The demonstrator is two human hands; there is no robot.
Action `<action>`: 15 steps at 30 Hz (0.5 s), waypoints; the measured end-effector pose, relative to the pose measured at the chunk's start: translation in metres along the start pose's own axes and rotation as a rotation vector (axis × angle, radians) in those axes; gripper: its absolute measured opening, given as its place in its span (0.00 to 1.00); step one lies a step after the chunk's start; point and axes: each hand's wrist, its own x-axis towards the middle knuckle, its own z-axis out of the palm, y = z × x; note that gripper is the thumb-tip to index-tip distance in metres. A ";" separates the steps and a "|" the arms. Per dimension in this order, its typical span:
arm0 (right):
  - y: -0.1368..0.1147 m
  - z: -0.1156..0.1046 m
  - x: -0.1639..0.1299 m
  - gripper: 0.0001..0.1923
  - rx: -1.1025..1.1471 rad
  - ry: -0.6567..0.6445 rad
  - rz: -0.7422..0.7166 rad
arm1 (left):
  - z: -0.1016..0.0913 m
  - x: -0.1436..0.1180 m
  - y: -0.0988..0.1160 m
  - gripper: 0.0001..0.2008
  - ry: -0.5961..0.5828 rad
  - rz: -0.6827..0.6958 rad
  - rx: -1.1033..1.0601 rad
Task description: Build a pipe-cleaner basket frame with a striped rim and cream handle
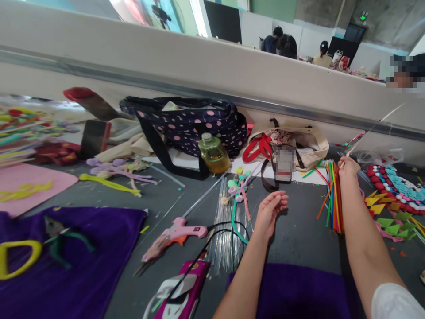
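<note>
1. Right hand (348,169) sits at the top end of a bundle of coloured sticks (333,197), near the right edge of the desk (299,230). The fingers are curled closed around a thin pale rod (375,126) that slants up and away toward the far right; whether they also grip the bundle itself, I cannot tell.
2. Left hand (269,212) hovers palm-up over bare desk, fingers loosely half open, holding nothing. Nearest to it: a green and pink flower stem (241,195) and a sheaf of clear thin rods (225,239).
3. Handling judgement, rod: very light, slender, probably springy; likely to whip or bend if held only at one end. A pinch near the lower end with a second support further up looks best.
4. Handling judgement, bundle: light, loose, strands splay at the near end; should be gathered around the middle, not the tips.
5. Surroundings: pink glue gun (181,230) with black cable left of the clear rods; yellow liquid bottle (214,155) and spotted bag (189,122) at the far edge; felt triangles (388,217) at the right.
</note>
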 end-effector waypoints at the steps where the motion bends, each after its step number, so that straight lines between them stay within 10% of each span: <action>1: -0.002 0.002 0.003 0.09 0.004 0.008 0.000 | 0.000 0.000 0.000 0.18 0.000 0.001 0.001; 15: -0.002 0.014 0.023 0.10 0.052 0.074 0.029 | 0.000 -0.001 0.001 0.17 -0.004 -0.002 0.009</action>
